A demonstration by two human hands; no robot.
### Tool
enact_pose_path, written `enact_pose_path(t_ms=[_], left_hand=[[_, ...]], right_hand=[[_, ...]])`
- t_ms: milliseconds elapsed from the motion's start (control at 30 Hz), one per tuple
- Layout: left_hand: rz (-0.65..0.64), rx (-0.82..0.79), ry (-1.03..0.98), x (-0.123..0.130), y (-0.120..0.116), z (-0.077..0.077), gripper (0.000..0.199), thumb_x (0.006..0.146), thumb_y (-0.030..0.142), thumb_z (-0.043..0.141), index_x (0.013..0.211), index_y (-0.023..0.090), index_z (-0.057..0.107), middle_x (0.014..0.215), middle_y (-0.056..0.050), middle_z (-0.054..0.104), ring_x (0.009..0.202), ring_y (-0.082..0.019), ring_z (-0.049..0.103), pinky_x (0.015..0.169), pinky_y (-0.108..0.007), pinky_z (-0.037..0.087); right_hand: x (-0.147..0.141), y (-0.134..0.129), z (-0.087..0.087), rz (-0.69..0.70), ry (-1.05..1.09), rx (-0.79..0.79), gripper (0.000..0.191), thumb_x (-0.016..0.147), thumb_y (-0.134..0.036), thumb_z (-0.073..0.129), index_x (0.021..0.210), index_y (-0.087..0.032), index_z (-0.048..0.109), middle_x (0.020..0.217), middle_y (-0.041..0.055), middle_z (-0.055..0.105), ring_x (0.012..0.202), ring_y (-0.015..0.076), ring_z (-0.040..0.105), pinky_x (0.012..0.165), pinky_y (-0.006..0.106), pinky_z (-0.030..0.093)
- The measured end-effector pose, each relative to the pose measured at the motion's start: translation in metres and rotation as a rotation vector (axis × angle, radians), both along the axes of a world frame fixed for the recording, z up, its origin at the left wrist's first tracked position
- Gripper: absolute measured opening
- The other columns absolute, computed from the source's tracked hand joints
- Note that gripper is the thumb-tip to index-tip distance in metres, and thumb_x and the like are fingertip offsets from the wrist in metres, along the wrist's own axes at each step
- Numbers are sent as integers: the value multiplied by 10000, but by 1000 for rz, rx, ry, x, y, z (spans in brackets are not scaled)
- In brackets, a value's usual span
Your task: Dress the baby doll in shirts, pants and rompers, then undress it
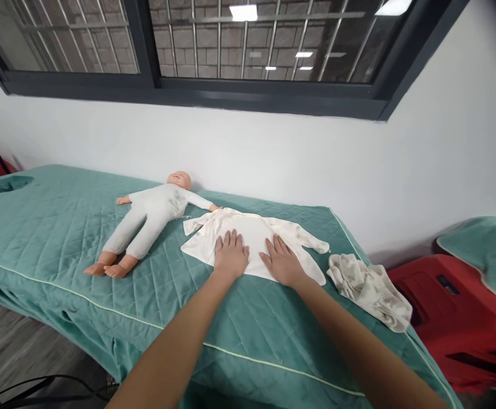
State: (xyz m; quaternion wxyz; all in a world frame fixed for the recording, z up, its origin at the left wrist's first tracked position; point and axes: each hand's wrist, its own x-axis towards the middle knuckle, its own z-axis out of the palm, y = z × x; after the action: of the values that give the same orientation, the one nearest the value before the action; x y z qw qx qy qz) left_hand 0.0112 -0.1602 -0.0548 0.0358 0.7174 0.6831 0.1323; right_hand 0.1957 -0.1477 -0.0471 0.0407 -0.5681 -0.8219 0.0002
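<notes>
A small white baby shirt (252, 230) lies spread out on the green quilted bed cover, its sleeves reaching to both sides. My left hand (231, 253) rests flat on the shirt's left half, fingers stretched out. On the right half lies my right hand (282, 261), palm down with the fingers apart. Left of the shirt a baby doll (154, 204) in a white suit lies on its back, one of its hands close to the shirt's collar. A crumpled patterned cloth (369, 289) sits to the right, near the bed's end.
The green bed (61, 227) stands against a white wall under a barred window (248, 51). A face hole (9, 183) opens at its far left. Beyond its right end are a red plastic chair (456, 307) and a green cloth (486, 250). Black cables (52, 383) run at bottom left.
</notes>
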Motion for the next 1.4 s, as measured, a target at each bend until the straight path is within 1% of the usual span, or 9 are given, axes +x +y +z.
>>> enact_pose_path(t_ms=[167,267,400,767,933,1067,1167,1267,1400], left_hand=[[-18,114,-58,-4,-14,3,510,1003,388,291,1378,123,515,1533,-136,435,1447,-290,339,1189,-528,236],[-32,207,-111,-5,-20,10,405,1007,362,329,1150,137,633,1324,-127,616,1275,-248,507,1073,-436,384],[-117,253,-74,-4,-28,18,410,1008,359,340,868,166,673,964,-94,696,1008,-225,604,862,-362,444],[-206,241,-89,0,-45,17,438,1003,346,361,736,180,666,757,-58,696,728,-176,623,662,-314,385],[27,383,-316,-39,-38,14,376,990,361,388,741,199,617,777,-40,667,794,-174,606,714,-297,422],[328,458,-506,-112,-14,7,245,959,354,437,1006,213,632,1000,-58,686,941,-208,614,838,-329,473],[438,384,-413,-150,5,1,353,922,361,502,1219,194,589,1091,-106,662,1047,-258,597,933,-395,468],[439,253,-246,-162,15,0,516,873,387,573,1354,207,530,1192,-149,623,1106,-316,568,930,-458,463],[355,188,-256,-161,17,-1,462,854,336,588,1314,293,589,1142,-91,649,1075,-301,579,903,-453,470]], right_hand=[[11,-44,6,161,89,175,471,1028,-356,314,1365,-125,549,1493,160,480,1398,289,403,1151,451,298],[12,-64,11,139,148,298,333,1017,-312,379,1054,-149,667,1146,126,670,1091,259,577,978,388,420],[9,-72,14,144,109,328,317,1008,-322,431,777,-190,603,805,62,633,788,208,569,765,338,414],[10,-69,13,176,125,338,341,1001,-305,456,693,-203,557,685,29,602,716,186,550,705,315,356],[3,-64,20,179,143,339,363,1003,-320,440,670,-208,533,672,26,592,686,179,543,691,323,358],[-28,-38,31,104,323,193,281,992,-334,440,772,-218,570,762,11,624,714,164,586,651,303,386],[-71,6,38,77,501,117,163,939,-268,494,1066,-233,590,1029,24,660,781,154,631,704,300,444],[-119,58,37,118,555,107,393,890,-209,497,1279,-248,527,1282,82,577,843,181,644,704,321,472],[-159,101,22,144,600,55,470,853,-128,469,1292,-270,563,1310,80,546,889,197,639,721,321,492]])
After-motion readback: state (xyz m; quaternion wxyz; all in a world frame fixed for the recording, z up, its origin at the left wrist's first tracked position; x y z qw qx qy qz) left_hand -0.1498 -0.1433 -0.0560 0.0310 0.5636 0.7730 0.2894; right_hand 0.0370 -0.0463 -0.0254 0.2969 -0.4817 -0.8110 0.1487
